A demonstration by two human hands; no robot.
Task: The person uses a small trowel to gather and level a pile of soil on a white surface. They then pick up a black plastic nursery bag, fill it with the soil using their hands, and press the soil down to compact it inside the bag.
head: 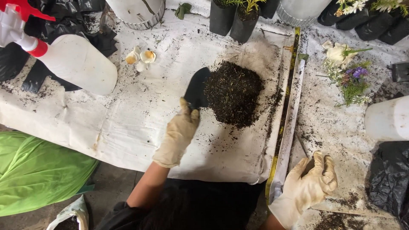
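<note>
One soil-strewn white sheet (pixel 128 123), soil heap (pixel 233 93).

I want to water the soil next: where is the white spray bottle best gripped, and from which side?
Probably around the narrow neck by the red collar of the spray bottle. It lies on its side, its wide body toward the soil pile. Come from above.

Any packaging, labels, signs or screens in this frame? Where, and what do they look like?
No labels, signs or screens.
Spray bottle: top left, lying down, white, red trigger.
Green bag: lower left, crumpled.
Black nursery bags: top centre, holding plants.
Black bag: lower right, crumpled.
White bag: bottom left, open.
</note>
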